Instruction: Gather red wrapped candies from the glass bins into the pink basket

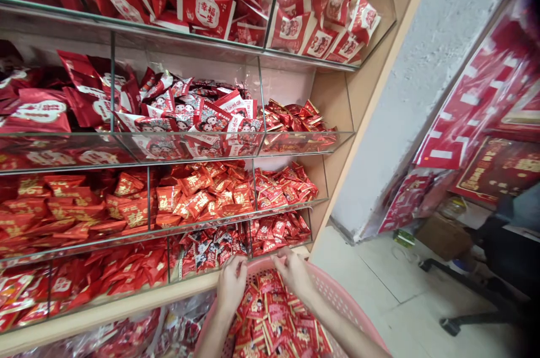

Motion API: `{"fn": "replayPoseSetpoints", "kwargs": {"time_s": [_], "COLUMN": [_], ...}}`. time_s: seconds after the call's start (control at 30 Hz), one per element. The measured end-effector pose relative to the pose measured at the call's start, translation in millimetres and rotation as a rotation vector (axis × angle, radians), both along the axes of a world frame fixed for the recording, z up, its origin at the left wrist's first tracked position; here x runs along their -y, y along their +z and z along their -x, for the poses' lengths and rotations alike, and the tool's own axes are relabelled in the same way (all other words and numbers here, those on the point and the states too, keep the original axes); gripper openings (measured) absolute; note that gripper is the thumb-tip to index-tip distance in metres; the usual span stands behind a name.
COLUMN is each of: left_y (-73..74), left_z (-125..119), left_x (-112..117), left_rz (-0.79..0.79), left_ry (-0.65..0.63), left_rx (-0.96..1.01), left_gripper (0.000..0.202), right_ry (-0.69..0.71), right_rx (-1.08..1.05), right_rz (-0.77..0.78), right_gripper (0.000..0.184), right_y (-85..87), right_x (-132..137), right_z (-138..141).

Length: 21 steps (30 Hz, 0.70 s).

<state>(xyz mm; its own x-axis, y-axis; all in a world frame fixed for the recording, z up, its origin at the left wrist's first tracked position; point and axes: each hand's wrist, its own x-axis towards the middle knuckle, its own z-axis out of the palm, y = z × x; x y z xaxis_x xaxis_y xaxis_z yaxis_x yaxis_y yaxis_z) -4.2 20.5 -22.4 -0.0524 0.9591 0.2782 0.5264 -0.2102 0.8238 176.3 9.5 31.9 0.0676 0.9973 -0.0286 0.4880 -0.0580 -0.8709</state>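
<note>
A pink perforated plastic basket (343,304) sits low in front of me, filled with small red-and-gold candy packets (274,318). My left hand (233,279) is closed at the far left part of the basket's rim, its fingers curled over the edge. Over at the far right part of the rim, my right hand (293,273) is also closed, with fingers bent and thumb forward. Both forearms reach across the basket. Just beyond my hands is the lowest shelf compartment of red packets (280,232).
Glass-fronted shelves (202,161) hold several compartments of red packets. Below a wooden ledge (105,310) lie clear plastic bags (185,318). To the right are a grey wall (405,94), red hanging packages (468,105), a cardboard box (442,238) and a wheeled chair base (472,296).
</note>
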Motion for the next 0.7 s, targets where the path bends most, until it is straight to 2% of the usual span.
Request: {"fn": "replayPoseSetpoints", "kwargs": {"time_s": [0.1, 0.17, 0.27, 0.33, 0.43, 0.57, 0.63, 0.7], "left_y": [0.8, 1.4, 1.5, 0.6, -2.1, -5.7, -6.3, -6.0], "left_z": [-0.3, -0.4, -0.1, 0.3, 1.0, 2.2, 2.7, 2.9], "left_x": [0.2, 0.4, 0.4, 0.2, -0.5, -2.2, -2.8, -2.8], "left_rz": [0.007, 0.015, 0.016, 0.011, 0.008, 0.008, 0.008, 0.012], "left_ry": [0.002, 0.005, 0.008, 0.012, 0.009, -0.003, -0.008, -0.01], "left_rx": [0.024, 0.021, 0.012, 0.014, 0.018, 0.015, 0.013, 0.012], "left_gripper": [0.025, 0.025, 0.025, 0.024, 0.025, 0.024, 0.023, 0.023], "right_ry": [0.019, 0.012, -0.005, -0.013, -0.014, -0.002, 0.025, 0.052], "right_rx": [0.303, 0.436, 0.622, 0.767, 0.96, 1.048, 1.044, 1.04], "right_rz": [-0.284, -0.41, -0.526, -0.541, -0.481, -0.29, -0.199, -0.147], "right_gripper": [0.032, 0.035, 0.027, 0.023, 0.035, 0.056, 0.057, 0.051], "right_y": [54.7, 93.8, 142.2, 161.5, 171.2, 169.7, 170.1, 171.7], "right_x": [-9.6, -18.9, -39.4, -56.4, -81.3, -102.6, -107.6, -110.1], "right_z": [-5.9, -8.4, -6.6, -0.6, 14.5, 35.7, 42.5, 45.8]}}
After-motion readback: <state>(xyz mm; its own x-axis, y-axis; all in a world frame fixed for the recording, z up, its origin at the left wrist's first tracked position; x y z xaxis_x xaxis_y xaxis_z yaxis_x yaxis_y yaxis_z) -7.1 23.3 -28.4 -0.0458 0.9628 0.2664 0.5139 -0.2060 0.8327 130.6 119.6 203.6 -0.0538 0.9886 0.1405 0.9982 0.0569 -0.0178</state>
